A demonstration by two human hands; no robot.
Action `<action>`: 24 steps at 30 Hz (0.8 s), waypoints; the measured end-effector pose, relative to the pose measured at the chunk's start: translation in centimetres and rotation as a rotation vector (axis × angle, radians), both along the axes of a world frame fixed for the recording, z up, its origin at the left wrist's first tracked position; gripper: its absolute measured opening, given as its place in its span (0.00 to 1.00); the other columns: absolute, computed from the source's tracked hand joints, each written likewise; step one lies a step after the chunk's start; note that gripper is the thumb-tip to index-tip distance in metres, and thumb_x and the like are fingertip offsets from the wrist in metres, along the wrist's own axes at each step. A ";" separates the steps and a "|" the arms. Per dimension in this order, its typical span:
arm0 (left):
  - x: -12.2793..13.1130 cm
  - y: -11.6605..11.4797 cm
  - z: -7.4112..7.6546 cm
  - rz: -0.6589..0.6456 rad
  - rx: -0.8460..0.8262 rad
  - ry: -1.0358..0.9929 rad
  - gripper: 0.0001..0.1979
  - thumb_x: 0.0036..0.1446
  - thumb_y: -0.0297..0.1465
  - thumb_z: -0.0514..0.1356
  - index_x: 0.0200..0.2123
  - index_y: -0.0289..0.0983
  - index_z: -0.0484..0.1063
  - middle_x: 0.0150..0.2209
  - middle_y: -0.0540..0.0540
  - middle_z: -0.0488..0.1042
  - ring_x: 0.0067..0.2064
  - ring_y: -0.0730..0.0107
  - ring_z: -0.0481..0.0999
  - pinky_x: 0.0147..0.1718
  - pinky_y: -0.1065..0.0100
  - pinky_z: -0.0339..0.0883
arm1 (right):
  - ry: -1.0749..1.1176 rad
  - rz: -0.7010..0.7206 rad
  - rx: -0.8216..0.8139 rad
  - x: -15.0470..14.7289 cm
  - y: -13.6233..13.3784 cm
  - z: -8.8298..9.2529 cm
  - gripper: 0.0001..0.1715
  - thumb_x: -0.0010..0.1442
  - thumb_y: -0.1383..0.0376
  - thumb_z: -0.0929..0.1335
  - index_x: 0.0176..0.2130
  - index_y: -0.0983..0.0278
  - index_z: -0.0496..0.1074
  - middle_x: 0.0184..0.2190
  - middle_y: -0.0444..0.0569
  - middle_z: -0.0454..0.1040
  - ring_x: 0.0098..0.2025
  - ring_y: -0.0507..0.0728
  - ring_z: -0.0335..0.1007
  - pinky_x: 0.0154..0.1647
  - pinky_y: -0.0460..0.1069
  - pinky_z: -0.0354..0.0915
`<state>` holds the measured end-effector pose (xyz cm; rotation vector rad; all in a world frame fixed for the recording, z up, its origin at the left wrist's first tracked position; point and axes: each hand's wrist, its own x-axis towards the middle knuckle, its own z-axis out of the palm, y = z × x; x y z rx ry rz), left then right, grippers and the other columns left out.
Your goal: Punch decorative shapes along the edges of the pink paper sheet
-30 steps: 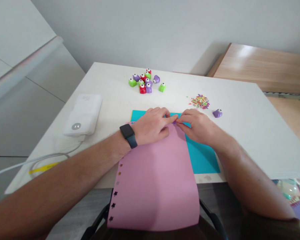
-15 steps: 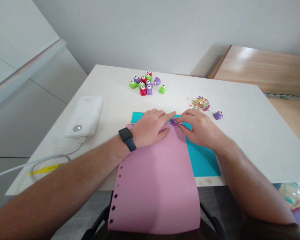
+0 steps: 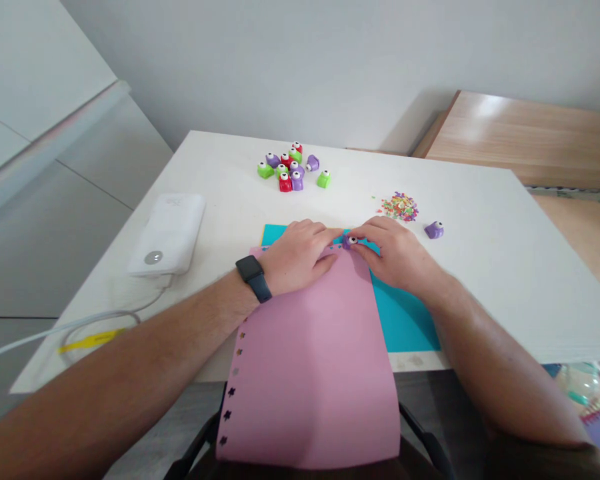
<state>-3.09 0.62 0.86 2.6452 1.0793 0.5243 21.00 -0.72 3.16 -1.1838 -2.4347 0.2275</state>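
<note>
A pink paper sheet (image 3: 310, 353) lies over a teal sheet (image 3: 405, 320) on the white table (image 3: 505, 267) and hangs off the near edge. Star holes run down its left edge. My left hand (image 3: 300, 253), a dark watch on its wrist, presses flat on the pink sheet's far edge with the fingers stretched out. My right hand (image 3: 395, 253) pinches a small purple paper punch (image 3: 351, 241) at that same far edge, between the two hands.
Several green, red and purple punches (image 3: 290, 170) sit clustered at the far middle. A heap of coloured paper bits (image 3: 401, 205) and a lone purple punch (image 3: 434, 230) lie right. A white power bank (image 3: 167, 233) with a cable lies left. A wooden surface (image 3: 530, 137) stands behind.
The purple punch between my fingers has become more visible, its white button now showing. My left fingers have drawn back slightly on the pink sheet. The rest holds still.
</note>
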 end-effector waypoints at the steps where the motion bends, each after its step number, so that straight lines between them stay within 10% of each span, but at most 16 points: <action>1: 0.0 0.0 0.0 0.002 -0.001 0.000 0.20 0.69 0.34 0.59 0.62 0.37 0.71 0.48 0.39 0.79 0.51 0.53 0.77 0.54 0.52 0.70 | 0.002 -0.011 0.012 0.0 0.0 0.0 0.11 0.70 0.67 0.69 0.50 0.61 0.80 0.44 0.55 0.81 0.48 0.64 0.76 0.53 0.59 0.71; 24: -0.2 0.0 -0.4 -0.006 0.003 -0.024 0.15 0.70 0.33 0.60 0.56 0.35 0.76 0.48 0.38 0.78 0.53 0.52 0.77 0.55 0.51 0.70 | 0.067 -0.084 0.029 0.5 0.2 0.4 0.09 0.70 0.67 0.69 0.48 0.62 0.80 0.44 0.56 0.80 0.49 0.65 0.76 0.55 0.60 0.69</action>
